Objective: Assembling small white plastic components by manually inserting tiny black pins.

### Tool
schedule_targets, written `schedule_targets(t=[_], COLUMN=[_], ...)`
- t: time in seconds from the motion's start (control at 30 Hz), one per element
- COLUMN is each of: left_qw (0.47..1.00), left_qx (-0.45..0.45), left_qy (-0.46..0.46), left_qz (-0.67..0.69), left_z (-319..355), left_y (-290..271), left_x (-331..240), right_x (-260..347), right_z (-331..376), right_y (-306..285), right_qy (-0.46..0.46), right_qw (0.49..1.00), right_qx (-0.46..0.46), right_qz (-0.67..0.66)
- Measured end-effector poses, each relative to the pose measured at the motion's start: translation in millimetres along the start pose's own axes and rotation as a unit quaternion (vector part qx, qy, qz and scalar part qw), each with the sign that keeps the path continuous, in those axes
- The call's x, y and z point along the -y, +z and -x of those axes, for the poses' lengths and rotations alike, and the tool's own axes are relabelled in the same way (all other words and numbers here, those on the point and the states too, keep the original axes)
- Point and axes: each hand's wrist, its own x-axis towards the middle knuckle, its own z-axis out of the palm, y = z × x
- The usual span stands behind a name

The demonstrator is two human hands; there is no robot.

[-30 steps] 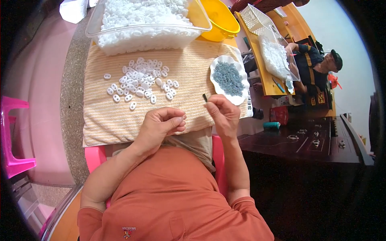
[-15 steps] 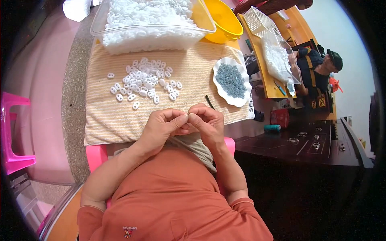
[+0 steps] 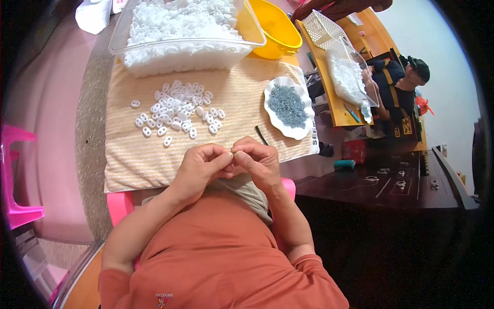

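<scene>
Over the near edge of the striped tan cloth [image 3: 154, 159], the left hand [image 3: 198, 167] and the right hand [image 3: 260, 162] meet fingertip to fingertip. Both are curled inward, thumbs and forefingers pinched around something tiny at the point where they touch; that small piece [image 3: 231, 152] shows only as a pale speck, and its shape cannot be told. The other fingers of each hand are folded loosely toward the palm.

Just beyond the hands, on the cloth, lies a loose scatter of white oval rings [image 3: 177, 110], each with 2 holes, spread out flat and well apart from the fingers. To the right of them sits a white scalloped dish [image 3: 297, 131] heaped with small grey-blue parts [image 3: 288, 105]. A thin dark stick [image 3: 261, 135] lies on the cloth between the dish and the right hand, touched by neither.

At the far edge of the cloth stands a clear plastic tub [image 3: 185, 49] filled with more white pieces, and beside it a yellow bowl [image 3: 275, 31]. Another person [image 3: 401, 85] sits at a wooden bench to the right.
</scene>
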Motion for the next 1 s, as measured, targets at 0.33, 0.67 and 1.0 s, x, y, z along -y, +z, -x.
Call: schedule_targets(t=[0.33, 0.67, 1.0], left_qw=[0.955, 0.893, 0.949], left_qx=[-0.063, -0.094, -0.071], left_qy=[0.133, 0.210, 0.137], left_qz=[-0.259, -0.386, -0.274], left_z=[6.1, 4.5, 7.3], left_y=[6.2, 3.4, 8.2], left_x=[1.1, 5.3, -1.7], right_x=[3.9, -2.0, -16.7], right_z=[1.4, 2.5, 3.1], right_y=[-7.3, -8.8, -0.4], right_qy=[0.089, 0.118, 0.007], right_qw=[0.995, 0.992, 0.999], right_qx=[0.019, 0.028, -0.002], right_qz=[0.042, -0.022, 0.048])
